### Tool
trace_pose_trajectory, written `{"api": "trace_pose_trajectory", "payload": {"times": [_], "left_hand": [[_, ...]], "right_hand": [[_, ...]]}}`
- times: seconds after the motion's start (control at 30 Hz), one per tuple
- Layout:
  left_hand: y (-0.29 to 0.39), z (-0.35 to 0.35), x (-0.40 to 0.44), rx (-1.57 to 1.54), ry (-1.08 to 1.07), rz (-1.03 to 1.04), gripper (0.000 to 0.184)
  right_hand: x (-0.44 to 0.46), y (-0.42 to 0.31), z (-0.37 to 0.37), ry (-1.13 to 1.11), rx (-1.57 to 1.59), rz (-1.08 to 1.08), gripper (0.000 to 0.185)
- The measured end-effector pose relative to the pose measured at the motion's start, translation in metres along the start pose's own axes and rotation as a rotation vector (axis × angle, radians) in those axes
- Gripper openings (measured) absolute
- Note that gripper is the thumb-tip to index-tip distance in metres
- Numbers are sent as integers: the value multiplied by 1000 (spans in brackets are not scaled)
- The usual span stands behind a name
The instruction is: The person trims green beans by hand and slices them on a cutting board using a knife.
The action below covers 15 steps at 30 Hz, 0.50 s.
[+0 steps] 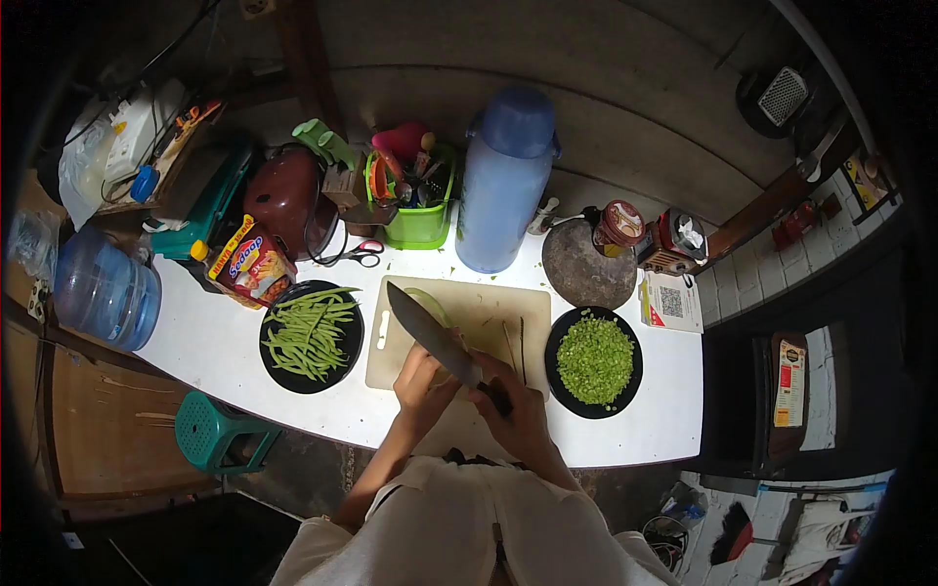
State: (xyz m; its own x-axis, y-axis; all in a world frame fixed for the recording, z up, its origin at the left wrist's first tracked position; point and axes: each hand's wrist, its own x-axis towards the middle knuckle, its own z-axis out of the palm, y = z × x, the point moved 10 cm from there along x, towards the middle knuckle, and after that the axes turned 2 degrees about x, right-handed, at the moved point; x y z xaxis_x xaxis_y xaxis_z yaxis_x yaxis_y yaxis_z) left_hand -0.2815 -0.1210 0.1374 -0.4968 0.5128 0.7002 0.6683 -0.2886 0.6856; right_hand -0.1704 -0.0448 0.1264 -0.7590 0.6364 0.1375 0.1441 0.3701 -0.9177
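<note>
My right hand (510, 408) is wrapped round the dark handle of a kitchen knife (427, 329). The blade points up and to the left, above a cream cutting board (528, 301). My left hand (418, 381) is closed beside the blade, its fingertips partly hidden. A light green bean (430, 304) curves out past the blade and appears to be in that hand. Left of the board, a black plate (277, 367) bears whole green beans (315, 332). On the right, another black plate (567, 398) holds a heap of chopped green beans (595, 359).
Behind the board stand a tall blue thermos (503, 186), a green utensil basket (418, 229) and scissors (365, 255). A round dark stone slab (584, 266) lies at the back right. A snack packet (252, 264) sits behind the left plate. Below is a green stool (208, 430).
</note>
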Motion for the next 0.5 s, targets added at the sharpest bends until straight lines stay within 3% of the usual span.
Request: {"api": "trace_pose_trajectory", "payload": {"times": [0.5], "left_hand": [[7, 4, 1, -71, -34, -33, 32]], "right_hand": [[-2, -1, -1, -31, 100, 67, 45]]}}
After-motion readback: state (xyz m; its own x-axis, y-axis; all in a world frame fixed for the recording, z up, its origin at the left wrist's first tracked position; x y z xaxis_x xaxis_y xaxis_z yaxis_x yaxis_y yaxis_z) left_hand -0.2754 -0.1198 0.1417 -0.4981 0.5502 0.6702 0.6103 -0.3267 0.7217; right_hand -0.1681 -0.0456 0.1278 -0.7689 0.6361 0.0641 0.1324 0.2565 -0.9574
